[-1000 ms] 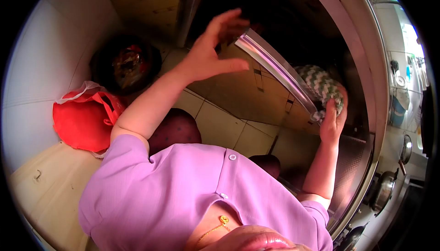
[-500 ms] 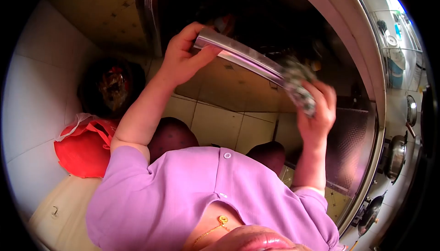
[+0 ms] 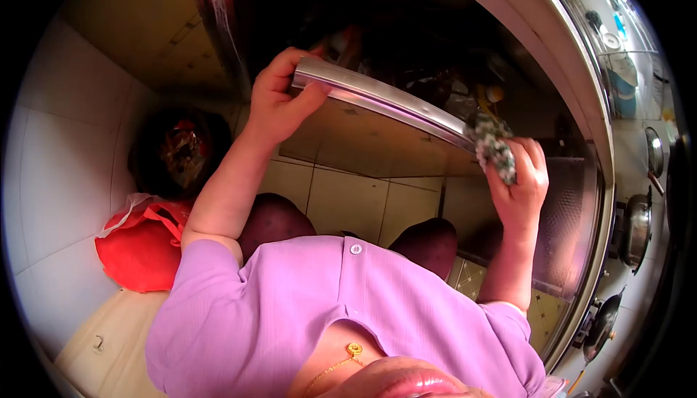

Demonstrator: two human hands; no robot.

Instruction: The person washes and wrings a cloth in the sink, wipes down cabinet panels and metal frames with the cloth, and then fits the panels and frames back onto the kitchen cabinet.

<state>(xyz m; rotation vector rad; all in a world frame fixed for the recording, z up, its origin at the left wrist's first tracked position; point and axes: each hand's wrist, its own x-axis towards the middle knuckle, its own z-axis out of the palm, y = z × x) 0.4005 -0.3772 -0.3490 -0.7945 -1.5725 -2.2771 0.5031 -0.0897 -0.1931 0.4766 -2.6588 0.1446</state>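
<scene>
An open cabinet door [image 3: 385,144] with a shiny metal trim [image 3: 385,96] along its upper edge stands in front of me. My left hand [image 3: 279,104] is closed around the left end of that trim, thumb on the near side and fingers behind. A crumpled, patterned green-and-white cloth [image 3: 495,155] is gripped in my right hand [image 3: 524,180]. The cloth touches the right end of the trim and is partly blurred. Behind the door, the dark cabinet interior [image 3: 406,27] holds objects that are hard to make out.
A black bin [image 3: 178,147] with waste inside stands at left, beside a red bag [image 3: 141,249]. A stone-coloured counter rim [image 3: 537,20] curves above the cabinet. On the counter at far right are a metal pot [image 3: 637,232] and a dark pan [image 3: 604,329].
My right hand has slid the cloth rightward along the trim, farther from my left hand. My left hand keeps its hold on the trim. The whole view has shifted slightly.
</scene>
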